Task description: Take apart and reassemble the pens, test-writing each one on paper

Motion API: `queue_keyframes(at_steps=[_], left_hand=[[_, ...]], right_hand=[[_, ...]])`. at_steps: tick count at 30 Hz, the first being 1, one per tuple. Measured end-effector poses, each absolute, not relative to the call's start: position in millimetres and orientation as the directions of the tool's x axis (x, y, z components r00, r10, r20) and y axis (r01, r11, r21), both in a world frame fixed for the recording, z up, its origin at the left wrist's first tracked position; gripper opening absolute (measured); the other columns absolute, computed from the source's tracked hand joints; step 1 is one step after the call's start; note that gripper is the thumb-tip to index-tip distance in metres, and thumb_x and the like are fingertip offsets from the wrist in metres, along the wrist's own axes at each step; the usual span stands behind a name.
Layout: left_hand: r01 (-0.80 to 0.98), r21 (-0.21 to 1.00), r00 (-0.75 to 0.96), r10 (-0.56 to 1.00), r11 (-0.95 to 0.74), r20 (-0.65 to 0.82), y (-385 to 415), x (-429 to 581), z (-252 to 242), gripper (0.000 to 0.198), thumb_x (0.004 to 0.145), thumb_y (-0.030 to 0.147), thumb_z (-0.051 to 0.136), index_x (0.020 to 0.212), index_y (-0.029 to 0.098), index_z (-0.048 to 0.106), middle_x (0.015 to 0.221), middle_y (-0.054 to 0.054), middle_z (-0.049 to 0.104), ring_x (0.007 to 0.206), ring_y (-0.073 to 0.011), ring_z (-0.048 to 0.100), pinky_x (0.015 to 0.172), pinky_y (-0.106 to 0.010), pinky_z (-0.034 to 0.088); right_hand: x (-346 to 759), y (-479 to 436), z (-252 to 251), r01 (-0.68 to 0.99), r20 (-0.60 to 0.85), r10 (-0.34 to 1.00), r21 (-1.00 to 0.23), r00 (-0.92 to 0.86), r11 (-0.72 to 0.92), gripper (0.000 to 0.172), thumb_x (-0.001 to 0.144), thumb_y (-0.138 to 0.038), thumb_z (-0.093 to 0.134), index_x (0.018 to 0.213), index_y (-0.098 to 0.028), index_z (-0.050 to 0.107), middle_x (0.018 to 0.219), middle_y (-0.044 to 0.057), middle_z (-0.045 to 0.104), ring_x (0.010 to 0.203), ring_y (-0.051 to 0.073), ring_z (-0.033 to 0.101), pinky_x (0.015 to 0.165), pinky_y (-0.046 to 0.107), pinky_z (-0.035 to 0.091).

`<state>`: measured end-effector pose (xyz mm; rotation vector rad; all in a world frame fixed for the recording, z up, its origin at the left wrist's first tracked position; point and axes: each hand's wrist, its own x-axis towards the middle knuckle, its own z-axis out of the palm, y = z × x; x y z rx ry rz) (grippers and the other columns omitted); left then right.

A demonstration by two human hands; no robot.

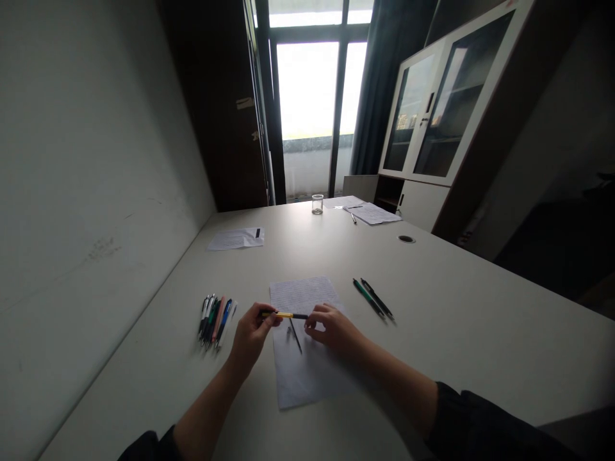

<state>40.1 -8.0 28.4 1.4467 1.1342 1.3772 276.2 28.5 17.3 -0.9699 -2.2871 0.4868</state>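
Note:
A yellow and black pen (285,315) is held level above a sheet of written paper (307,384). My left hand (253,330) is closed on one end of it, thumb and fingers pinched. At the black end, my right hand (331,326) has its fingertips curled and closed on the pen. Below the pen, a thin dark pen refill (296,337) lies on the paper between my hands. Beside the refill is a small part (289,331), too small to make out.
Several pens (214,320) lie in a row at left. A green pen (368,298) and a black pen (378,299) lie at right. Farther back are a paper slip (236,239), a glass (317,204), stacked papers (375,213) and a round desk hole (406,239).

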Motion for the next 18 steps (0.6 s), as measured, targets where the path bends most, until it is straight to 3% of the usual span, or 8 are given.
queue_keyframes(at_steps=[9, 18], left_hand=[[0.069, 0.964, 0.014, 0.967, -0.255, 0.255, -9.5, 40.5, 30.7, 0.021, 0.085, 0.033, 0.066, 0.095, 0.016, 0.061, 0.087, -0.007, 0.072, 0.082, -0.0215, 0.072, 0.078, -0.036, 0.058], [0.056, 0.963, 0.014, 0.965, -0.263, 0.263, -7.5, 39.6, 27.9, 0.021, 0.085, 0.034, 0.066, 0.095, 0.016, 0.061, 0.087, -0.006, 0.072, 0.082, -0.0211, 0.072, 0.078, -0.036, 0.058]], right_hand=[[275.4, 27.0, 16.3, 0.552, 0.345, 0.754, -0.523, -0.56, 0.649, 0.008, 0.079, -0.016, 0.071, 0.084, -0.022, 0.072, 0.086, 0.004, 0.068, 0.086, 0.021, 0.059, 0.079, 0.032, 0.047], [278.9, 30.0, 20.0, 0.561, 0.386, 0.77, -0.53, -0.508, 0.636, 0.014, 0.078, -0.025, 0.076, 0.089, -0.021, 0.068, 0.083, 0.003, 0.067, 0.08, 0.02, 0.058, 0.073, 0.031, 0.046]])
